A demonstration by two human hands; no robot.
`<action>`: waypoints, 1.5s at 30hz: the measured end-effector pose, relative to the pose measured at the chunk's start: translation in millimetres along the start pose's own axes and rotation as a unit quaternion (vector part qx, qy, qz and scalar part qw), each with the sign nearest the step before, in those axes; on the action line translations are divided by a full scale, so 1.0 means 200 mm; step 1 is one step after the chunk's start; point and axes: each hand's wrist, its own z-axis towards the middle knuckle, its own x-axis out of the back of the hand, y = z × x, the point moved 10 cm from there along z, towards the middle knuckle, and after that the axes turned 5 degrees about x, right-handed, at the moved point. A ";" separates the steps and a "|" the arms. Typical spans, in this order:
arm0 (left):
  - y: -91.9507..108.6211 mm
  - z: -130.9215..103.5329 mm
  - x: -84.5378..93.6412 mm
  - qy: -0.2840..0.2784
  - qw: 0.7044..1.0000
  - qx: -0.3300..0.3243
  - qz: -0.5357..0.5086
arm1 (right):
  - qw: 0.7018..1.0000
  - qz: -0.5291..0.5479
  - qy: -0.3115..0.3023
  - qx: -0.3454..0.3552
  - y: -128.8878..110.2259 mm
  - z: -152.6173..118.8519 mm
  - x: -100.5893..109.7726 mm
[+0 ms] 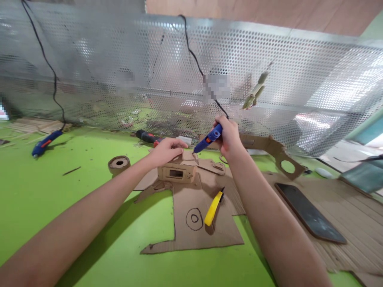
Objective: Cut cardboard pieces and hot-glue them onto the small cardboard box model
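My right hand (229, 134) grips a blue hot glue gun (208, 139), its nozzle pointing down and left at the top of a small cardboard box (163, 174). The tip is at or just above a cardboard piece on that top; contact is unclear. My left hand (167, 152) holds the box from its upper left, with thumb and fingers bent over the edge and partly hidden. A rectangular window is cut in the box's front. Beneath and before it lies a cut cardboard sheet (223, 235) with drawn circles. A yellow utility knife (213, 209) rests on the sheet.
A second blue glue gun (46, 143) lies far left, its cord hanging. Left of the box sits a cardboard ring (119, 164). A black-and-red tool (146, 137) is behind my left hand. A perforated metal panel (119, 79) borders the back. A dark slab (309, 213) lies right, on corrugated cardboard (359, 227).
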 end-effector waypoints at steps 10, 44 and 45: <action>0.02 0.00 0.01 0.002 0.999 -0.025 0.023 | 1.000 0.001 0.002 -0.010 0.02 0.00 0.01; 0.41 -0.20 0.06 0.192 0.945 -0.220 0.145 | 0.998 -0.023 0.048 -0.031 0.00 -0.07 -0.05; 0.41 -0.21 0.06 0.194 0.945 -0.221 0.145 | 0.998 -0.020 0.046 -0.031 0.00 -0.07 -0.05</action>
